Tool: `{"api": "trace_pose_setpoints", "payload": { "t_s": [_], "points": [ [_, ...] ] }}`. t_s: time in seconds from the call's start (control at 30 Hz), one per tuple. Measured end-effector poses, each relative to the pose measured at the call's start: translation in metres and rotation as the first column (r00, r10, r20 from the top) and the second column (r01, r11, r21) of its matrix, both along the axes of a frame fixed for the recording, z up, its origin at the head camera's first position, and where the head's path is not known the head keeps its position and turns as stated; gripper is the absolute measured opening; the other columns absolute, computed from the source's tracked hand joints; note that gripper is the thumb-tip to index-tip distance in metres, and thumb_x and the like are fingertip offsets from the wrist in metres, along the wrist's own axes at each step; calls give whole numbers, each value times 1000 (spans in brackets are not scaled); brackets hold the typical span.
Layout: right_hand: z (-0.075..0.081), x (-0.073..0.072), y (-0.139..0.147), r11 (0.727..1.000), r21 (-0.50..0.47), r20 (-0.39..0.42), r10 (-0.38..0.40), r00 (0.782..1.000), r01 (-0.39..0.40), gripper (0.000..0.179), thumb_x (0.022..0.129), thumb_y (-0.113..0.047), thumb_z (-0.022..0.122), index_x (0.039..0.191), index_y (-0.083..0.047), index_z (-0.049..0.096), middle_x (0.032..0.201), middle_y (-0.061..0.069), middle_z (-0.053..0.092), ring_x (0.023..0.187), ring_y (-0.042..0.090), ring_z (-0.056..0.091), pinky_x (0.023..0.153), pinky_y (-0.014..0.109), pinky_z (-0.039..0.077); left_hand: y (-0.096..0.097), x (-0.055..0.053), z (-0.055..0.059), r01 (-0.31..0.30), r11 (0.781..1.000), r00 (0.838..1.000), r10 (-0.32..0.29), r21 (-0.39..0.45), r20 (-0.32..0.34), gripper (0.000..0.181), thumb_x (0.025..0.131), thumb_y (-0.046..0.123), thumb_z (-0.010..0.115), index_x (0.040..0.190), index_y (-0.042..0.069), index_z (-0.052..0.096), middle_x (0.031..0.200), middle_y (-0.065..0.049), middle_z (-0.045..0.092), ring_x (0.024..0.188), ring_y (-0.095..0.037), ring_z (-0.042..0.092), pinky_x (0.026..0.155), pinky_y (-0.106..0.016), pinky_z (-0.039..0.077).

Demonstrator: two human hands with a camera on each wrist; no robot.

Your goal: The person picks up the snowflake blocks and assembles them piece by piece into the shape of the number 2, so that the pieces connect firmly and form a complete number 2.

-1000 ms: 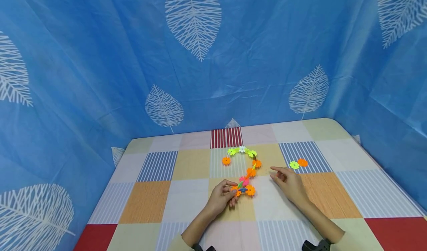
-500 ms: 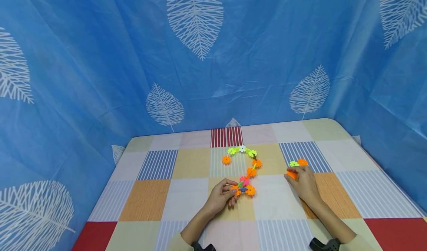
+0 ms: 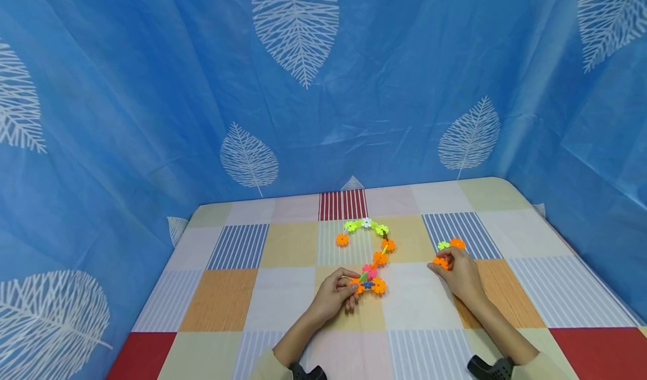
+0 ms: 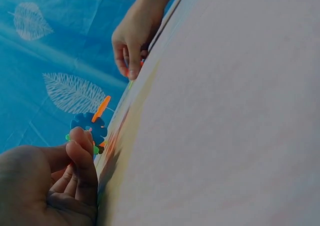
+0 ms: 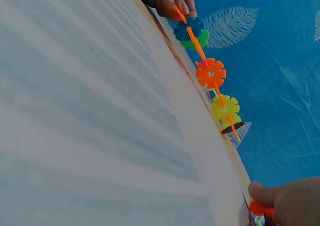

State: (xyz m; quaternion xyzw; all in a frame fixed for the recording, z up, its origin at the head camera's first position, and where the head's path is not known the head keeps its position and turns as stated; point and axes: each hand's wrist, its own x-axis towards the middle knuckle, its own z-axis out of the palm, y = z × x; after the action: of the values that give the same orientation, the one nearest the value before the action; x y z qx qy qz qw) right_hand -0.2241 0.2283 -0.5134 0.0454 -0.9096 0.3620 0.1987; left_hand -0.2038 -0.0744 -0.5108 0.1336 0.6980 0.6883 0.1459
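A curved chain of interlocking flower discs [image 3: 381, 258] lies on the patchwork cloth, in orange, pink, yellow-green, white and blue. My left hand [image 3: 329, 297] pinches the orange disc at the near end of the chain, beside a blue disc [image 4: 87, 125]. In the right wrist view, linked discs such as an orange one [image 5: 211, 74] stand along the cloth. Off to the right, my right hand [image 3: 465, 276] holds an orange flower disc [image 3: 441, 262] between thumb and fingers. Just behind those fingers lie a yellow-green disc [image 3: 443, 245] and another orange disc [image 3: 457, 243].
The patchwork cloth [image 3: 285, 298] covers the table, whose rounded back corners meet a blue curtain [image 3: 374, 88] with white leaf prints. That curtain encloses the back and both sides. Dark camera straps [image 3: 490, 367] sit on both wrists.
My right hand has moved right, from beside the chain to the separate discs, and now holds an orange one. My left hand keeps its grip on the chain's near end.
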Motion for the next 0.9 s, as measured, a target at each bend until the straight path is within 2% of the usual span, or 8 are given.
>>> {"api": "trace_pose_setpoints", "payload": {
  "t_s": [0.07,0.13,0.27,0.47,0.53,0.63,0.73,0.9],
  "points": [
    [-2,0,-5,992,-117,25,39,999,-36,24,75,-14,77,88,-2,61,73,5,56,60,11,48,51,21,41,0,2,5,-1,1000,1000,1,0,7,19,93,0,51,112,-2,52,72,-12,60,51,-12,52,48,-20,47],
    [-1,4,-14,957,-274,40,105,994,-90,21,78,-13,75,89,-2,61,72,6,60,58,8,52,49,20,44,0,5,11,-5,1000,1000,5,12,14,20,93,-2,50,112,-5,51,72,-13,60,51,-12,52,48,-20,47],
    [-1,12,-39,810,-550,67,288,955,-206,22,83,-6,67,101,6,61,76,14,63,55,11,55,47,23,47,-1,9,21,-10,999,1000,9,47,23,21,93,-4,49,113,-10,49,72,-13,59,51,-11,52,49,-19,47],
    [-5,22,-67,566,-755,49,554,831,-332,32,88,5,56,117,17,48,89,29,60,74,28,66,66,37,54,-1,8,20,-28,996,999,24,80,39,22,93,-4,48,114,-11,48,70,-8,57,51,-10,51,49,-18,46],
    [-5,24,-72,520,-780,24,580,814,-347,30,88,8,54,115,19,46,92,32,59,78,31,66,69,39,53,-1,8,20,-31,996,999,28,83,45,22,93,-4,48,114,-11,48,70,-7,57,51,-10,51,49,-18,45],
    [-6,25,-74,511,-779,-6,574,819,-364,26,88,9,54,110,19,46,92,35,58,79,33,66,69,40,52,0,8,20,-40,994,998,35,98,53,22,93,-4,48,114,-11,48,69,-7,57,51,-9,50,49,-17,45],
    [-7,25,-74,529,-758,-24,561,828,-380,25,88,6,56,108,18,46,90,37,57,78,34,65,67,39,53,0,8,20,-52,991,997,45,122,57,21,93,-4,47,113,-10,48,69,-7,56,51,-9,50,49,-17,44],
    [-10,24,-73,563,-694,-69,568,820,-449,20,87,5,58,101,16,50,86,34,60,76,36,65,65,39,53,1,7,19,-57,992,997,49,115,66,22,93,-3,48,114,-11,48,69,-8,55,51,-9,49,49,-17,44]
  ]
}}
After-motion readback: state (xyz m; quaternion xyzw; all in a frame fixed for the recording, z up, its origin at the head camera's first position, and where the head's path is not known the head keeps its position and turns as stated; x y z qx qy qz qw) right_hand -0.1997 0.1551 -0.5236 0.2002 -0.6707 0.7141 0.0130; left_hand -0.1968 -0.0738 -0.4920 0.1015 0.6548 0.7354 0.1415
